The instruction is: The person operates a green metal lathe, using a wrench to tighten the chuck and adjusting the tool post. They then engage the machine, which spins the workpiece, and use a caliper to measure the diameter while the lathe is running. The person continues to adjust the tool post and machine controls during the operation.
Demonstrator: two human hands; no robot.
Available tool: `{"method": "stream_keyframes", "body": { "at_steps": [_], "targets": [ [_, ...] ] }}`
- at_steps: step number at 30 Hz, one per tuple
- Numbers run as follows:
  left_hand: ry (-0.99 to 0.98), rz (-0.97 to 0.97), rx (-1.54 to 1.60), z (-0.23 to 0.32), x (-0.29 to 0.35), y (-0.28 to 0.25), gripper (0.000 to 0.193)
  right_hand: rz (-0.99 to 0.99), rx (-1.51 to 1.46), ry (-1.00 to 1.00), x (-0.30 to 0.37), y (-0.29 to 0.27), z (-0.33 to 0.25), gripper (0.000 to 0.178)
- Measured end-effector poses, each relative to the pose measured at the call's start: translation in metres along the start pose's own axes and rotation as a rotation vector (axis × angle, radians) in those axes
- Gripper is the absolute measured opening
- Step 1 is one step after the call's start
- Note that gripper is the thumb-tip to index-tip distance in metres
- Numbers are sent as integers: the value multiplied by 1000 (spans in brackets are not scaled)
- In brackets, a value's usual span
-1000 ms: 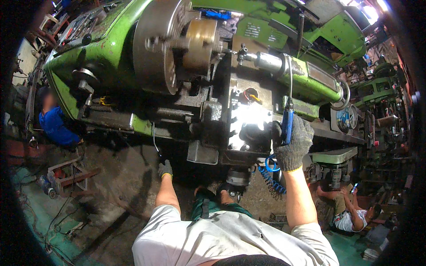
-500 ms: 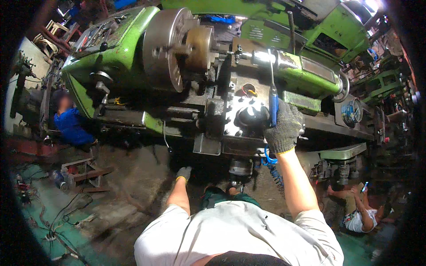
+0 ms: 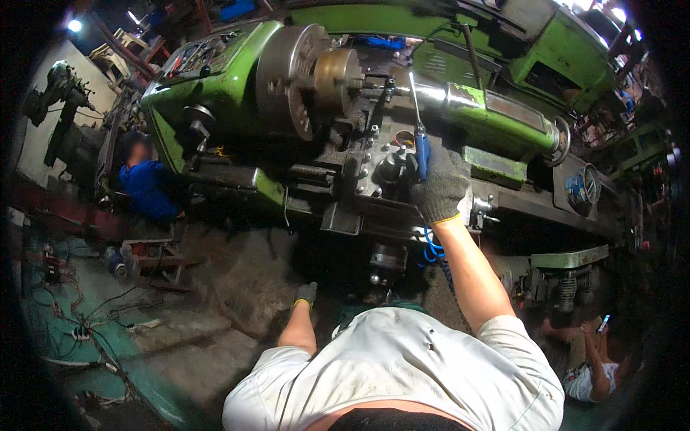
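My right hand [image 3: 440, 188], in a dark grey knitted glove, is closed around a blue air blow gun [image 3: 422, 154] with a long thin metal nozzle. The nozzle points away from me, its tip by the bright tailstock quill [image 3: 429, 95] of a green lathe. Under the hand sits the tool post [image 3: 392, 167] on the carriage, with several bolts around it. A brass-coloured round workpiece [image 3: 336, 80] stands against the big steel chuck [image 3: 291, 82]. My left hand [image 3: 307, 292], also gloved, hangs low by my side, holding nothing I can see, its fingers appearing loosely extended.
A blue coiled hose [image 3: 435, 251] hangs below my right wrist. The tailstock handwheel [image 3: 562, 140] and a round tin [image 3: 582, 188] are at the right. A person in blue [image 3: 147, 187] is at the left; another with a phone [image 3: 604, 323] sits low right. Cables [image 3: 100, 330] cross the floor.
My right hand has moved left along the lathe with the blow gun, and its nozzle now tilts more to the left. The whole view has shifted slightly. My left hand stays low.
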State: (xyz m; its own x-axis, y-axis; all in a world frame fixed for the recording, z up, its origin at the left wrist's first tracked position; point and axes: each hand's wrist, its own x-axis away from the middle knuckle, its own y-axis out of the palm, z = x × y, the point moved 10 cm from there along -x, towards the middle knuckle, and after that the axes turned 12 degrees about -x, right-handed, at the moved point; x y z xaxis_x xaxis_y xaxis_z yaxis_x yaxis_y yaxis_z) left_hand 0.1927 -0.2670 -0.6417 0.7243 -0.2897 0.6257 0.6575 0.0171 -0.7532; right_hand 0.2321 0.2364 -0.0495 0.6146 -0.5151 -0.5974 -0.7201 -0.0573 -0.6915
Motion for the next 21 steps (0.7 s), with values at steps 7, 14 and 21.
{"method": "stream_keyframes", "body": {
  "at_steps": [7, 14, 21],
  "targets": [
    [-218, -141, 36, -36, 47, 51, 72, 93, -186, -112, -2, -13, -14, 27],
    [-108, -150, -4, 18, 57, -5, 72, 64, -20, -43, 1, -8, -6, 39],
    [123, -1, -52, 6, -67, -28, 68, 196, 40, -135, 1, -12, -12, 34]
  ]
}}
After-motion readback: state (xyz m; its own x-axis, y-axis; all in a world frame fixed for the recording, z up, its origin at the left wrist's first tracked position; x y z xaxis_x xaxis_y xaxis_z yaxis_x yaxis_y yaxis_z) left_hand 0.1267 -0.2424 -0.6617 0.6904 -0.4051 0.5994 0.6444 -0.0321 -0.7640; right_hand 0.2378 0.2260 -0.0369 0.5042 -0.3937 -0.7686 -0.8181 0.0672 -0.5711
